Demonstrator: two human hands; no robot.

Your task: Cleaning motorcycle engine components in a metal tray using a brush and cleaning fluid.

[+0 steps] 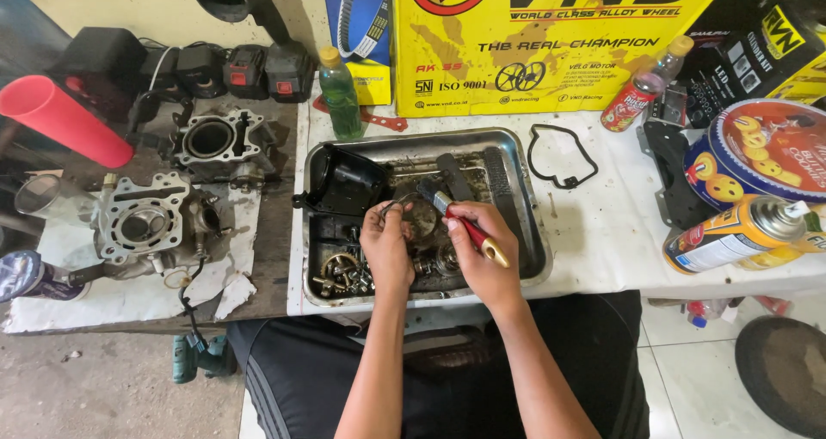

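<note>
While left fingers (385,218) pinch a greasy round part (419,218), right fingers (465,224) clamp a red-handled brush (460,227).

1. two hands, left (387,248) and right (478,243)
2. one metal tray (527,200)
3. one red-handled brush (465,226)
4. two engine cylinder parts, (142,226) and (215,138)
5. two plastic bottles, green (341,95) and clear (645,85)
6. one spray can (740,233)
7. one round tin (761,153)
8. one black gasket (561,155)
9. one red tube (64,119)

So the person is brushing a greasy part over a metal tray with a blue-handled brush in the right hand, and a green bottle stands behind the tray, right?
Not quite: the head view shows the brush in the right hand has a red handle, not blue. The rest holds: the left hand holds the greasy part over the metal tray, with the green bottle behind.
</note>
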